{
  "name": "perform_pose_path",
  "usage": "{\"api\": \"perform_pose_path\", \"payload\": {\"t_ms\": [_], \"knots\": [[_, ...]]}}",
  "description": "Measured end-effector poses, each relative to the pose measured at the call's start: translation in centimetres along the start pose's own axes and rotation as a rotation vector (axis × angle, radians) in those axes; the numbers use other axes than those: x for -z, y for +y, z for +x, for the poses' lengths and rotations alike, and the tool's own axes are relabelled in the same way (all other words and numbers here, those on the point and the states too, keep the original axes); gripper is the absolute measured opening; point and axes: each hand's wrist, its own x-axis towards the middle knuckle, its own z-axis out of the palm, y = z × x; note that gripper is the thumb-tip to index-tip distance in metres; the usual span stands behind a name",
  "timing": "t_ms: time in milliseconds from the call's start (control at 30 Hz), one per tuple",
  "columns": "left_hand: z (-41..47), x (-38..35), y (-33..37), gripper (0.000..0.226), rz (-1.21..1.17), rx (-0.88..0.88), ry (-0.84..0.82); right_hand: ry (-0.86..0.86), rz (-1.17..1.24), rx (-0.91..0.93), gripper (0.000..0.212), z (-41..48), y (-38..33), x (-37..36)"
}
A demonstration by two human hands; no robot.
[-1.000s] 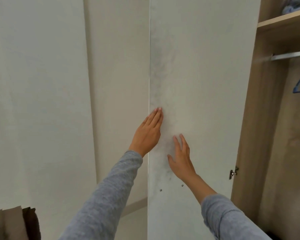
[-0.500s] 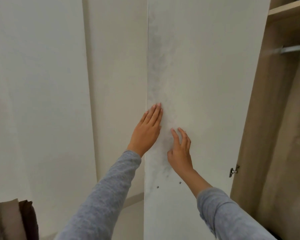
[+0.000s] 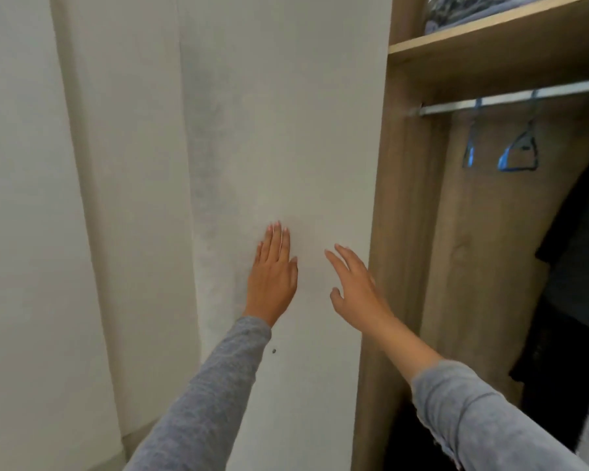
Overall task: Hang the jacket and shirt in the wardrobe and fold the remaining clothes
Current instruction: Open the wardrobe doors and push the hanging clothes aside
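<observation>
The wardrobe's white door (image 3: 286, 130) stands open in front of me. My left hand (image 3: 272, 277) lies flat against its inner face with straight fingers. My right hand (image 3: 356, 287) hovers beside it near the door's hinge edge, fingers spread and holding nothing. Inside the wooden wardrobe (image 3: 408, 232) a metal rail (image 3: 510, 98) carries two blue hangers (image 3: 521, 147). A dark garment (image 3: 578, 266) hangs at the far right, partly cut off by the frame.
A wooden shelf (image 3: 497, 32) above the rail holds bundled grey items (image 3: 463, 11). A white wall (image 3: 31, 232) fills the left side. The wardrobe's bottom is dark.
The view has swung right, showing more of the wardrobe interior. Both hands have shifted toward the hinge side of the door. The clothes pile at lower left has left the view.
</observation>
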Motion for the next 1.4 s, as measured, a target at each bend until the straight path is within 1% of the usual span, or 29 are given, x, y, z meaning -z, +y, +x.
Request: {"api": "perform_pose_path", "payload": {"t_ms": [67,133,200,300,367,433,500,567,700,767,833,933,1000,1133,1233,1333,1400], "knots": [[-0.6,-2.2,3.8,0.053,-0.144,0.020,-0.045,0.031,-0.057,-0.099,0.064,-1.7,2.8,2.6],[-0.9,-4.4,8.0,0.052,-0.284,0.012,-0.098,0.062,-0.152,-0.156,0.062,-3.8,6.0,5.4],[-0.8,-6.3,11.8,0.053,-0.428,0.006,-0.126,0.068,-0.268,-0.171,0.059,-5.2,8.8,8.0],[-0.1,-8.8,18.2,0.053,-0.617,-0.053,-0.160,0.121,-0.466,-0.184,0.054,-6.6,13.1,11.8],[0.6,-10.1,22.3,0.054,-0.741,-0.099,-0.212,0.143,-0.608,-0.200,0.054,-7.0,15.5,14.2],[1.3,-11.6,26.3,0.055,-0.882,-0.168,-0.278,0.126,-0.775,-0.263,0.056,-6.9,17.8,16.3],[1.2,-12.4,29.5,0.055,-0.994,-0.226,-0.362,0.116,-0.884,-0.303,0.057,-7.1,19.0,17.9],[1.1,-13.9,32.8,0.055,-1.106,-0.289,-0.469,0.064,-1.005,-0.346,0.054,-7.0,20.2,18.9],[0.4,-15.1,37.8,0.050,-1.303,-0.328,-0.612,-0.036,-1.172,-0.439,0.051,-7.3,21.8,20.1],[-0.3,-15.0,39.3,0.042,-1.444,-0.314,-0.635,-0.107,-1.251,-0.490,0.040,-7.5,21.7,20.2],[-1.1,-14.9,40.5,0.037,-1.573,-0.221,-0.665,-0.201,-1.316,-0.549,0.033,-7.7,21.4,20.2],[-1.7,-15.4,41.8,0.037,-1.698,-0.054,-0.714,-0.308,-1.355,-0.577,0.037,-7.6,20.8,20.4],[-2.0,-15.8,41.9,0.034,-1.729,-0.035,-0.721,-0.343,-1.369,-0.597,0.036,-7.6,20.1,20.4],[-2.8,-14.8,40.9,0.030,-1.759,-0.046,-0.715,-0.321,-1.383,-0.601,0.035,-8.5,18.2,20.2],[-4.1,-12.6,39.7,0.028,-1.773,-0.071,-0.709,-0.301,-1.406,-0.515,0.036,-9.9,16.2,20.6],[-5.9,-9.9,38.4,0.035,-1.741,-0.127,-0.731,-0.250,-1.429,-0.414,0.035,-11.9,13.2,20.9],[-7.5,-7.8,37.5,0.042,-1.740,-0.177,-0.751,-0.181,-1.445,-0.367,0.039,-13.3,10.8,21.4]]}}
